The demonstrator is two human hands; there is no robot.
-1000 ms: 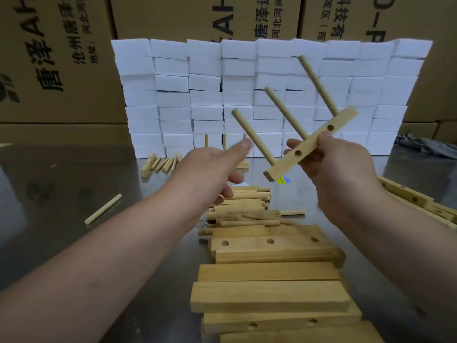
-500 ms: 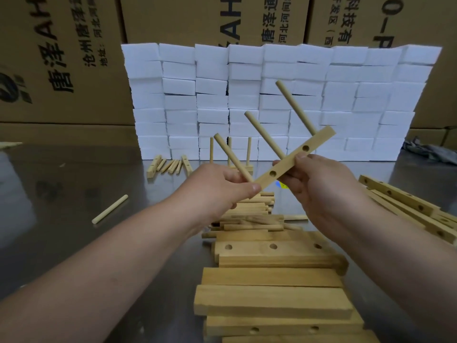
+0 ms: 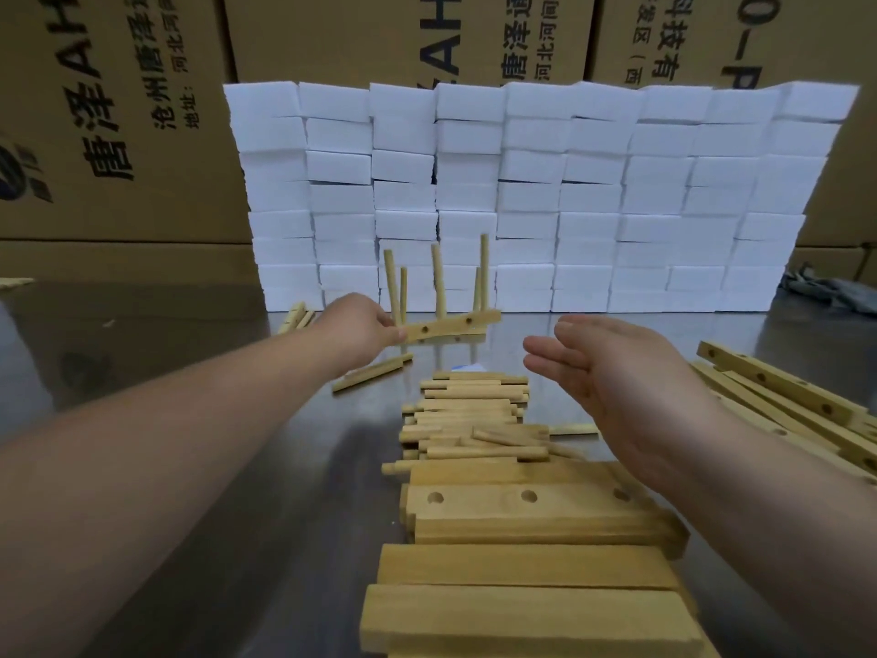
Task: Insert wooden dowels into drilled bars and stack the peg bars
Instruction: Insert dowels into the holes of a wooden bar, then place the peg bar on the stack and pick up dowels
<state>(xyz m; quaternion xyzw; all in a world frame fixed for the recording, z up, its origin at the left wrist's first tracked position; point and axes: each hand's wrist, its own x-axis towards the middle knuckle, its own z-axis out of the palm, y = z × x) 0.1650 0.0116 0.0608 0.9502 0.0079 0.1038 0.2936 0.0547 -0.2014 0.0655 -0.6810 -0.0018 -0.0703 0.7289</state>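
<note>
My left hand (image 3: 363,322) reaches far forward and grips the left end of a peg bar (image 3: 455,325) with three dowels standing upright in it. That bar sits on or just above another peg bar whose dowels rise behind it; I cannot tell if they touch. My right hand (image 3: 602,372) hovers open and empty above a pile of loose dowels (image 3: 470,420) in the middle. Drilled flat bars (image 3: 527,505) are stacked close to me. More narrow drilled bars (image 3: 783,396) lie at the right.
A wall of white foam blocks (image 3: 536,192) stands behind the peg bars, with cardboard boxes (image 3: 118,111) behind it. One dowel (image 3: 370,372) lies under my left wrist, and short pieces (image 3: 296,318) lie at the far left. The table (image 3: 142,334) is shiny metal.
My right hand let go of the peg bar and drew back open. My left hand took the bar, turned its dowels upright and carried it forward to the peg bar by the foam wall.
</note>
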